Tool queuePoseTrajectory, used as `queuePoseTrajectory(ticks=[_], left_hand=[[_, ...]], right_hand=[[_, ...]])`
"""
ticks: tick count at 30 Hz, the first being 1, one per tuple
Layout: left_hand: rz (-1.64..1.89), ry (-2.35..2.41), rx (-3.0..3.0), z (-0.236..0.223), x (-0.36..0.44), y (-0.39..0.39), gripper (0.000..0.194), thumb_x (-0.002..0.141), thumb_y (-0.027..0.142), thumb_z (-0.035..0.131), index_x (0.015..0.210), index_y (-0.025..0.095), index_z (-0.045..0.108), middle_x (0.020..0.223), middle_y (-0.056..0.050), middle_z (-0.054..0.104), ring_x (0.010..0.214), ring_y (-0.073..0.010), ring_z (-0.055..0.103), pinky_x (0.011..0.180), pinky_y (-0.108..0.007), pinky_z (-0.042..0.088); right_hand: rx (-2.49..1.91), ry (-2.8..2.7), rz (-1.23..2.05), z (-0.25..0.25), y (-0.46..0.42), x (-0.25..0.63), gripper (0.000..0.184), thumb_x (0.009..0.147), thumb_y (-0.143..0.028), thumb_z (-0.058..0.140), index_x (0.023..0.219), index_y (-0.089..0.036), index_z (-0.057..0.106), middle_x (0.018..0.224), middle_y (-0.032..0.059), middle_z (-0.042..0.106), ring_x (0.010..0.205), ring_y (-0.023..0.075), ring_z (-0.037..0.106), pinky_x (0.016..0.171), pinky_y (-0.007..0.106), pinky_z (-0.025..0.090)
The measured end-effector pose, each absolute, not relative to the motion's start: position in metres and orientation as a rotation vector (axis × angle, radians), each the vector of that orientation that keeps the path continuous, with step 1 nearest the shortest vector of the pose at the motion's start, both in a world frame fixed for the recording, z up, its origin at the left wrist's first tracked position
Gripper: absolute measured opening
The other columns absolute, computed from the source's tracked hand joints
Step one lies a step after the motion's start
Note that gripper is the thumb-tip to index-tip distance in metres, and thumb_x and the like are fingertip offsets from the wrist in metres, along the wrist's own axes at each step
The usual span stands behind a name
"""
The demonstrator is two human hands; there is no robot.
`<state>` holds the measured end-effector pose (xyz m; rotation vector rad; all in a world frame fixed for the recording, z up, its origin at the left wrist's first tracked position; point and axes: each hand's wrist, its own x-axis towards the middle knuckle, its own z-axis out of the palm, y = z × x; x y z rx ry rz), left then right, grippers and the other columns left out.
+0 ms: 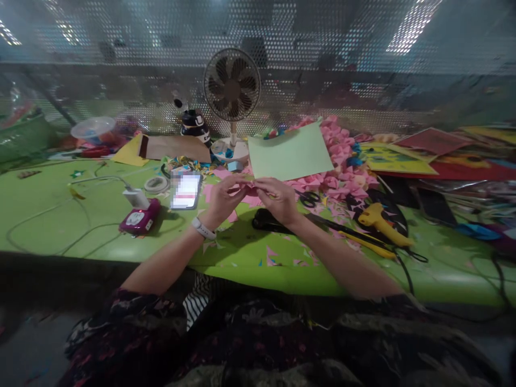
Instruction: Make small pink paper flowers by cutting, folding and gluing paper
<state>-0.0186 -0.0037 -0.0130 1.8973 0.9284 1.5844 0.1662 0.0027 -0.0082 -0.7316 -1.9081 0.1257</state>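
Note:
My left hand (228, 197) and my right hand (279, 200) meet over the middle of the green table, fingertips pinched together. Between them is a small piece of pink paper (253, 185), mostly hidden by the fingers. Just beyond, a pale green paper sheet (291, 153) rests on a large heap of folded pink paper pieces (341, 156). Black-handled scissors (309, 198) lie to the right of my right hand. Under my right wrist is a black stapler-like tool (266, 220). Left of my left hand, a phone (186, 190) with a lit screen stands tilted or lies on the table.
A fan (233, 86) stands at the back beside a black bottle (195, 126). To the right are a yellow glue gun (382, 223) and a yellow-and-black cutter (363, 241). At left, a purple power block (140, 217) has a white charger and trailing cables. Paper scraps (272, 255) litter the front.

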Motion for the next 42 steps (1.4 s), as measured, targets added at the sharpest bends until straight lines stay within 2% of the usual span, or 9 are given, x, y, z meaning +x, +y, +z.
queuePoseTrajectory(ticks=[2, 8, 13, 19, 24, 28, 34, 37, 42], left_hand=[[1.701, 0.966, 2.093, -0.016, -0.019, -0.002, 0.01, 0.085, 0.024, 0.069, 0.092, 0.018, 0.074, 0.116, -0.012, 0.072, 0.111, -0.023, 0.067, 0.091, -0.039, 0.058], [1.72, 0.911, 2.299, -0.009, -0.023, -0.005, 0.01, 0.085, 0.022, 0.069, 0.092, 0.018, 0.076, 0.12, -0.013, 0.071, 0.112, -0.0233, 0.067, 0.098, -0.044, 0.054], [1.671, 0.899, 1.812, 0.003, -0.031, -0.002, 0.019, 0.087, 0.032, 0.067, 0.1, 0.021, 0.076, 0.125, -0.01, 0.069, 0.122, -0.0236, 0.061, 0.103, -0.043, 0.048], [1.487, 0.764, 1.348, 0.001, -0.028, 0.001, 0.026, 0.077, 0.033, 0.076, 0.1, 0.021, 0.077, 0.111, -0.007, 0.074, 0.099, -0.0175, 0.067, 0.094, -0.033, 0.052], [1.46, 0.759, 1.26, 0.004, -0.025, -0.003, 0.024, 0.073, 0.03, 0.078, 0.096, 0.021, 0.077, 0.102, -0.005, 0.075, 0.089, -0.0139, 0.067, 0.088, -0.029, 0.053], [1.44, 0.753, 1.273, 0.005, -0.026, -0.003, 0.024, 0.073, 0.027, 0.078, 0.096, 0.019, 0.077, 0.099, -0.005, 0.075, 0.087, -0.0135, 0.067, 0.083, -0.027, 0.053], [1.358, 0.76, 1.43, 0.004, -0.023, -0.005, 0.026, 0.073, 0.024, 0.076, 0.098, 0.017, 0.075, 0.099, -0.007, 0.075, 0.085, -0.0159, 0.068, 0.081, -0.03, 0.055], [1.293, 0.799, 1.558, -0.002, -0.022, -0.002, 0.026, 0.073, 0.025, 0.077, 0.097, 0.017, 0.076, 0.091, -0.007, 0.075, 0.081, -0.0164, 0.069, 0.08, -0.032, 0.056], [1.327, 0.865, 1.437, -0.01, -0.025, 0.007, 0.03, 0.07, 0.036, 0.082, 0.092, 0.016, 0.077, 0.084, -0.006, 0.076, 0.078, -0.0161, 0.069, 0.081, -0.034, 0.057]], right_hand=[[-0.723, -1.891, 0.167, -0.011, 0.002, 0.164, 0.022, 0.092, -0.023, 0.058, 0.101, -0.022, 0.078, 0.101, 0.0083, 0.078, 0.096, 0.0212, 0.072, 0.089, 0.038, 0.058], [-0.757, -1.872, 0.328, -0.007, 0.0, 0.164, 0.021, 0.087, -0.023, 0.06, 0.096, -0.023, 0.079, 0.098, 0.0065, 0.078, 0.092, 0.0213, 0.073, 0.087, 0.037, 0.059], [-0.773, -1.635, 0.842, 0.003, 0.006, 0.171, 0.018, 0.079, -0.032, 0.072, 0.09, -0.019, 0.079, 0.089, 0.005, 0.077, 0.081, 0.0191, 0.072, 0.078, 0.034, 0.06], [-0.814, -1.426, 1.124, 0.007, 0.01, 0.173, 0.025, 0.065, -0.037, 0.083, 0.082, -0.019, 0.078, 0.076, 0.0005, 0.075, 0.07, 0.0145, 0.07, 0.074, 0.032, 0.061], [-0.809, -1.427, 1.14, 0.006, 0.009, 0.17, 0.024, 0.062, -0.035, 0.084, 0.08, -0.02, 0.079, 0.074, 0.0001, 0.075, 0.068, 0.0134, 0.069, 0.071, 0.03, 0.06], [-0.798, -1.48, 1.088, 0.005, 0.01, 0.17, 0.023, 0.065, -0.037, 0.082, 0.081, -0.02, 0.079, 0.077, 0.0012, 0.076, 0.071, 0.0154, 0.07, 0.074, 0.033, 0.061], [-0.755, -1.722, 0.75, 0.008, 0.004, 0.171, 0.015, 0.078, -0.031, 0.071, 0.086, -0.021, 0.08, 0.087, 0.0045, 0.078, 0.082, 0.0185, 0.072, 0.076, 0.032, 0.06], [-0.771, -1.837, 0.615, 0.01, -0.001, 0.171, 0.016, 0.082, -0.027, 0.066, 0.089, -0.02, 0.079, 0.089, 0.0066, 0.077, 0.082, 0.0187, 0.071, 0.075, 0.032, 0.059], [-0.841, -1.718, 0.848, 0.021, -0.004, 0.177, 0.032, 0.081, -0.035, 0.069, 0.108, -0.018, 0.074, 0.1, 0.0073, 0.075, 0.082, 0.0181, 0.071, 0.075, 0.033, 0.06]])
